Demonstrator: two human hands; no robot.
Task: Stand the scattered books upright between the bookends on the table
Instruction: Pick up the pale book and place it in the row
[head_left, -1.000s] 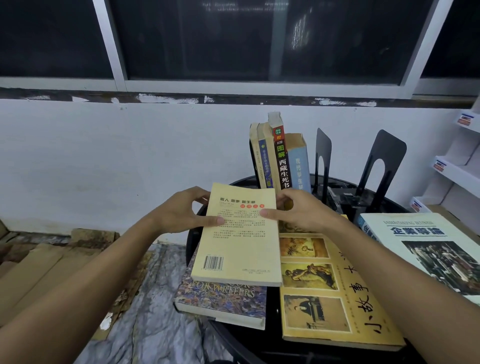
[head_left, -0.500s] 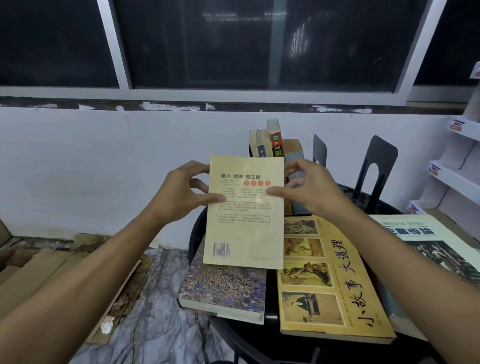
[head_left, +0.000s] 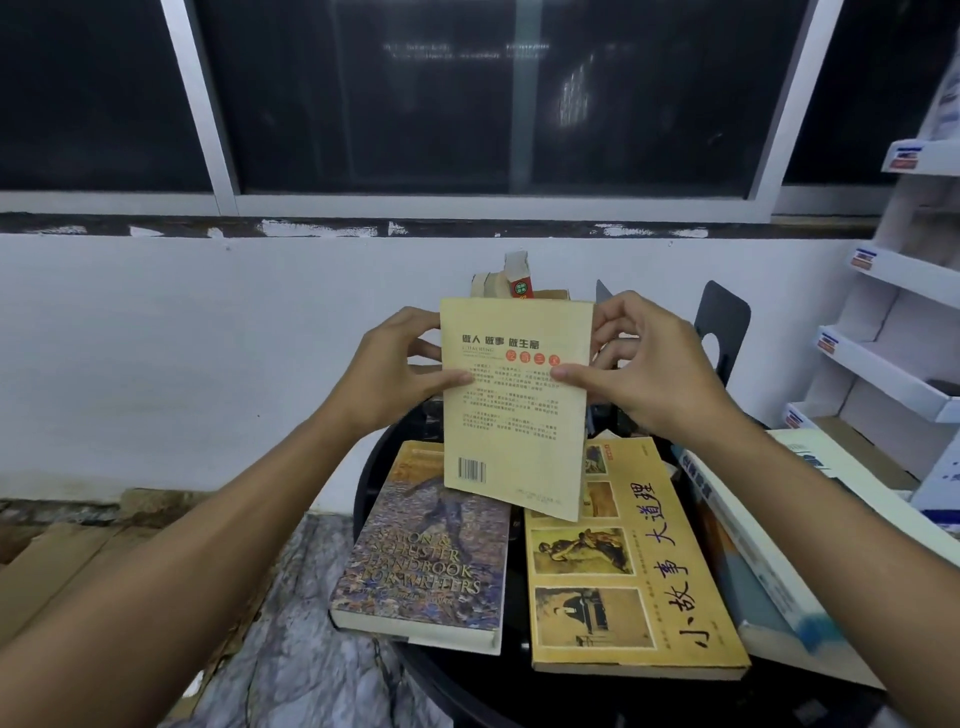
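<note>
**Free room and obstructions**

The space between the row of upright books (head_left: 511, 283) and the black metal bookend (head_left: 723, 325) lies behind the cream paperback (head_left: 514, 410) and the right grip (head_left: 649, 374). A mottled handbook (head_left: 421, 551), a yellow picture-cover book (head_left: 623, 582) and a white-and-blue book (head_left: 774, 629) lie flat, covering the near round black bench (head_left: 370, 467).

Book (head_left: 514, 405) I hold: matt, yellowed paper cover. Handbook (head_left: 421, 551): slightly glossy paper cover. Bookend (head_left: 722, 322): smooth matt black metal. Table (head_left: 514, 670): smooth, glossy black.
</note>
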